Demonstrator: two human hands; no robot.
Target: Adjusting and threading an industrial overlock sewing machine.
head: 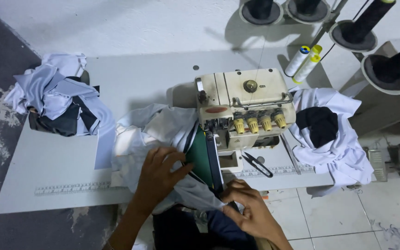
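OK, left hand (pixel 160 172) flat, fingers spread, pressing the white fabric (pixel 151 132) w/ green panel (pixel 199 157) onto the table (pixel 47 162). Right hand (pixel 251 209) pinches the fabric edge at table front, just below the overlock machine (pixel 244 109). Fabric runs from both hands up under the presser area. Thread snips (pixel 257 165) lie right of it.

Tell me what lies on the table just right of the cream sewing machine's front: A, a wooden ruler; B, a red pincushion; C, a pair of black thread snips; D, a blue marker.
C: the black thread snips lie on the white table beside the cream sewing machine.
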